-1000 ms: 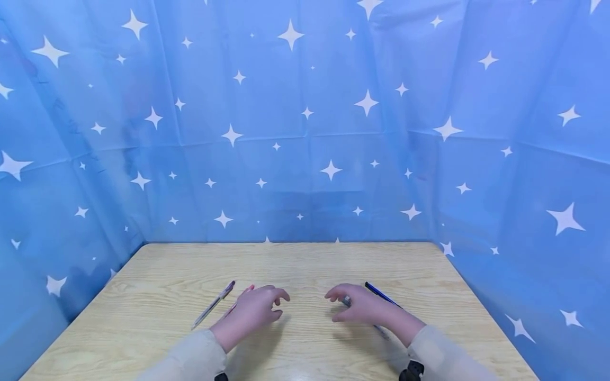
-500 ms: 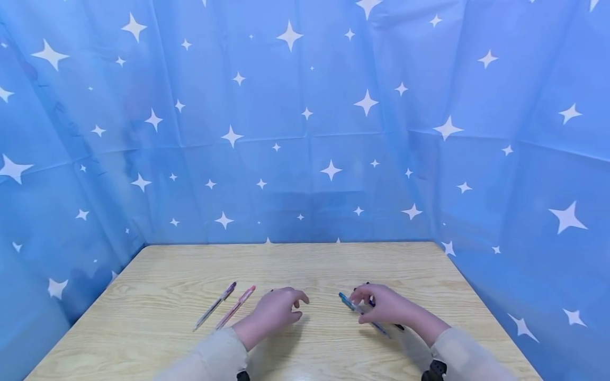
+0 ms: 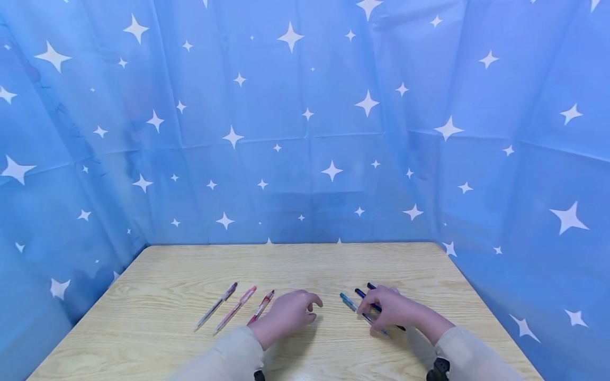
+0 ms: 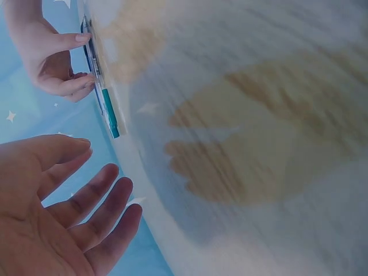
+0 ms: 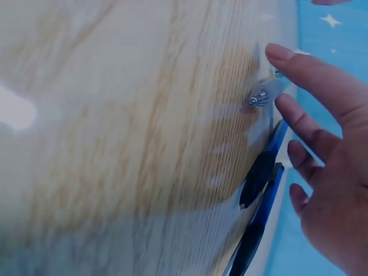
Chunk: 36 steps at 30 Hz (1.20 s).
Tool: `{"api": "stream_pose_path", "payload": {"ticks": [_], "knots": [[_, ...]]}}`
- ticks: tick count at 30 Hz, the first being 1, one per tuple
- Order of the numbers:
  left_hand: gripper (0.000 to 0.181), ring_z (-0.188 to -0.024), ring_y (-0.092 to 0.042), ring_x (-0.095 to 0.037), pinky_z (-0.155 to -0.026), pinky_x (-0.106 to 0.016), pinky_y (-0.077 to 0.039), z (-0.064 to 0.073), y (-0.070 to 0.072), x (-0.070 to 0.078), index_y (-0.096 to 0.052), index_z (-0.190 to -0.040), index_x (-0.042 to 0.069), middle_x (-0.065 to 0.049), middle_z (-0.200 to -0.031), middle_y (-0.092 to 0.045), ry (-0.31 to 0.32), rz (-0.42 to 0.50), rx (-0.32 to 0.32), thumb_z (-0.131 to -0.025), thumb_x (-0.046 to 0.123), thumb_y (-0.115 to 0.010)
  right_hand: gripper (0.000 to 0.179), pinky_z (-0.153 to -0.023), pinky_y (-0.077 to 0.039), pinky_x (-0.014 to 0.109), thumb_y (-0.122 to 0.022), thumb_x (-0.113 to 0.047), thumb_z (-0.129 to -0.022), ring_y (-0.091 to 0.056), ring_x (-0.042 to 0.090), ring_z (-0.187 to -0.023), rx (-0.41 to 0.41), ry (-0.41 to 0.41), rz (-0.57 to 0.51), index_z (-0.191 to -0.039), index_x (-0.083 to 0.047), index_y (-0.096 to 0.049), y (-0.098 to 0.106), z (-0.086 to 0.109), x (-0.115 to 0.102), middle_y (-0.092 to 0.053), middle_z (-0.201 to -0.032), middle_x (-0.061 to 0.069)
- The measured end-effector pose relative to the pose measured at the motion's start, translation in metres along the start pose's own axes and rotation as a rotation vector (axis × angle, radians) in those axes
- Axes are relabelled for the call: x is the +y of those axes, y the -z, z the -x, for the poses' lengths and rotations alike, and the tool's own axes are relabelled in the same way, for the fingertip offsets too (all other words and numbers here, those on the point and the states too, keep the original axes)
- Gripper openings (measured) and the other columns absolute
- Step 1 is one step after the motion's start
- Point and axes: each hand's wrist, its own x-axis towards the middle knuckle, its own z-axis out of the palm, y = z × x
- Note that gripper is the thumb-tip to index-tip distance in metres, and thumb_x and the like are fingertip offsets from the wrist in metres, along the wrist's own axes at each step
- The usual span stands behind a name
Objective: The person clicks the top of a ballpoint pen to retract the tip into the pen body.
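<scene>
On the wooden table [image 3: 305, 264], blue pens [image 3: 359, 291] are partly hidden by the right hand [image 3: 392, 307] — fingers spread, teal pen [image 3: 348, 302] at nine o'clock, contact unclear; left hand [image 3: 288, 311] relaxed, red pen [image 3: 263, 304] at nine.

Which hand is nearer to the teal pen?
The right hand. It is at the teal pen, partly hiding it; the left hand is well apart, to the pen's left.

The head view looks forward and down from above the near side, across the table [image 3: 305, 270] to the far curtain [image 3: 305, 121]. Both wrist views, tipped sideways, face far from low and close. Head and left wrist views share the left hand [image 4: 69, 213], right hand [image 3: 393, 308] and teal pen [image 4: 109, 114].
</scene>
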Motion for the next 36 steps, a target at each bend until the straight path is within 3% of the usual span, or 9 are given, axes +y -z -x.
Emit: {"api": "stream_pose_path", "payload": {"ticks": [7, 18, 28, 32, 34, 36], "knots": [[0.023, -0.069, -0.052, -0.001, -0.059, -0.022, -0.045, -0.006, -0.007, 0.007, -0.073, -0.105, 0.022, 0.012, -0.078, -0.058, 0.040, 0.049, -0.035, -0.083, 0.015, -0.074, 0.029, -0.077, -0.024, 0.049, -0.089, -0.022, -0.069, -0.045, 0.009, -0.087, -0.017, -0.004, 0.053, -0.094, -0.029, -0.077, -0.001, -0.001, 0.000, -0.060, -0.085, -0.018], [0.021, -0.065, -0.049, 0.000, -0.055, -0.021, -0.043, -0.011, -0.013, 0.013, -0.073, -0.103, 0.022, 0.013, -0.075, -0.056, 0.023, 0.053, -0.012, -0.084, 0.016, -0.074, 0.027, -0.078, -0.027, 0.045, -0.088, -0.017, -0.070, -0.049, 0.009, -0.085, -0.022, -0.037, 0.083, -0.092, -0.028, -0.078, -0.001, -0.002, -0.007, -0.063, -0.080, -0.019], [0.021, -0.066, -0.049, 0.000, -0.056, -0.021, -0.043, -0.011, -0.010, 0.014, -0.073, -0.103, 0.022, 0.013, -0.076, -0.057, 0.014, 0.055, 0.003, -0.083, 0.017, -0.074, 0.027, -0.087, -0.025, 0.061, -0.086, -0.005, -0.069, -0.057, 0.001, -0.067, -0.050, -0.092, 0.029, -0.088, -0.023, -0.080, 0.004, -0.003, -0.014, -0.067, -0.071, -0.012], [0.021, -0.067, -0.050, 0.000, -0.056, -0.022, -0.043, -0.010, -0.008, 0.014, -0.073, -0.103, 0.022, 0.012, -0.077, -0.058, 0.016, 0.056, 0.007, -0.083, 0.017, -0.074, 0.026, -0.096, -0.017, 0.073, -0.086, -0.004, -0.069, -0.058, 0.002, -0.067, -0.068, -0.093, 0.002, -0.088, -0.021, -0.080, 0.006, -0.003, -0.014, -0.067, -0.072, -0.012], [0.020, -0.067, -0.050, -0.001, -0.057, -0.022, -0.044, -0.009, -0.008, 0.013, -0.073, -0.103, 0.022, 0.012, -0.077, -0.058, 0.018, 0.063, 0.005, -0.084, 0.017, -0.074, 0.026, -0.097, -0.023, 0.072, -0.084, -0.002, -0.071, -0.057, 0.003, -0.066, -0.085, -0.088, -0.021, -0.090, -0.019, -0.080, 0.007, -0.003, -0.015, -0.067, -0.073, -0.010], [0.020, -0.067, -0.051, -0.001, -0.057, -0.022, -0.044, -0.009, -0.007, 0.012, -0.073, -0.104, 0.021, 0.012, -0.077, -0.058, 0.020, 0.073, 0.004, -0.084, 0.017, -0.074, 0.026, -0.089, -0.042, 0.056, -0.080, 0.002, -0.074, -0.054, 0.005, -0.061, -0.101, -0.084, -0.067, -0.093, -0.015, -0.079, 0.009, -0.003, -0.017, -0.068, -0.075, -0.006]]}}
